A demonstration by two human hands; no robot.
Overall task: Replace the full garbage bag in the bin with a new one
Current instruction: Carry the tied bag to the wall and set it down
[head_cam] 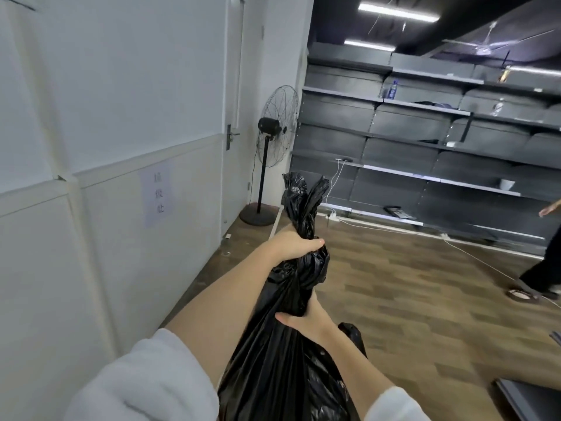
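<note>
The black garbage bag (285, 354) is held up in front of the person, its twisted neck rising toward the pedestal fan (274, 129) that stands by the white wall (106, 117). The left hand (291, 243) has its grip wrapped tight around the neck, just under the two loose ends. The right hand (306, 322) pinches the plastic lower down, nearer the person than the fan, below the bunched knot.

garbage bag (282, 375) bottom cut off – wall paper (158, 194) writing blurred
</note>
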